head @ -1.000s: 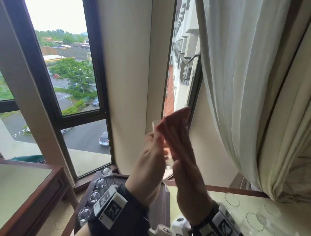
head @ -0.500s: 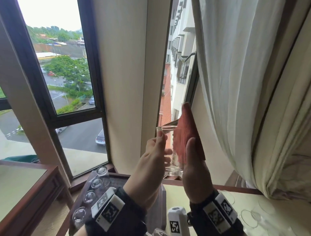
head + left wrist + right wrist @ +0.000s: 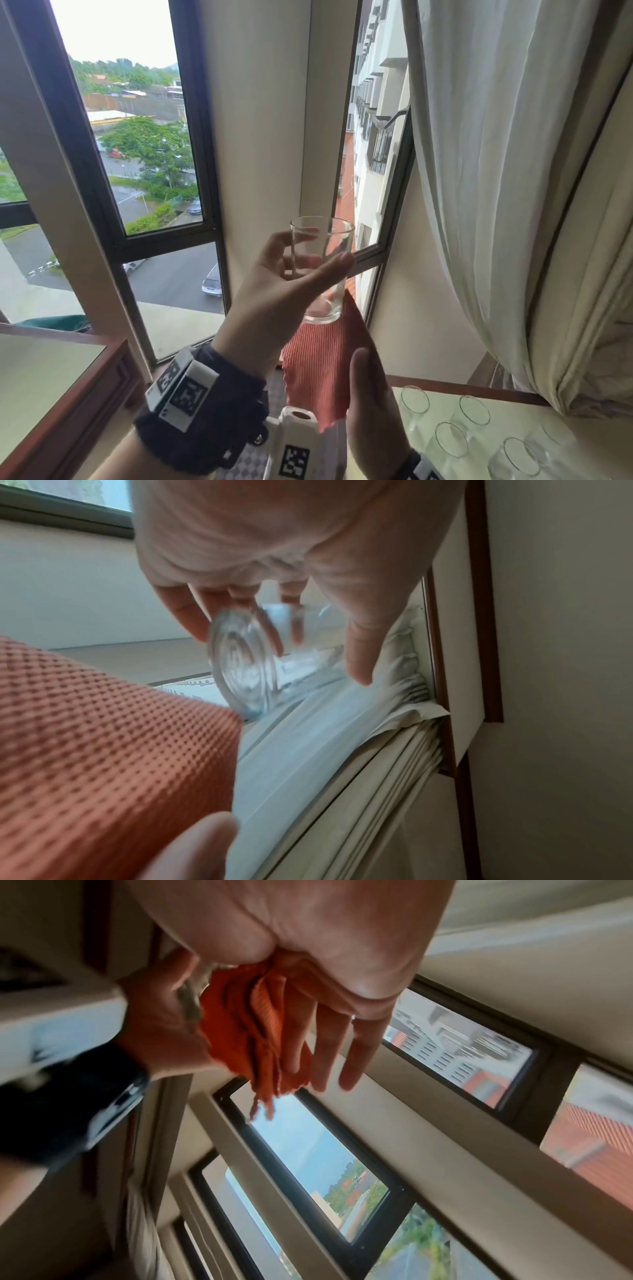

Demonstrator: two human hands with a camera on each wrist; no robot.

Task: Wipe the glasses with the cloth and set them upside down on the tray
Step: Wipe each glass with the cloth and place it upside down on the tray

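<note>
My left hand [image 3: 274,291] grips the glass [image 3: 320,270] upright, raised before the window. My right hand [image 3: 371,411] pinches the red cloth [image 3: 318,370] just below it. Other glasses [image 3: 450,438] stand at the counter's [image 3: 582,448] right edge.

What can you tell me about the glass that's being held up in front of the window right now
The glass is a clear, straight-sided tumbler with a thick round base and looks empty. It is held upright, mouth up, tilted slightly, in front of the window. The left hand grips it around the middle, thumb across the near side and fingers behind. Its base sits just above the red ribbed cloth that the right hand holds; whether they touch is unclear.
</note>
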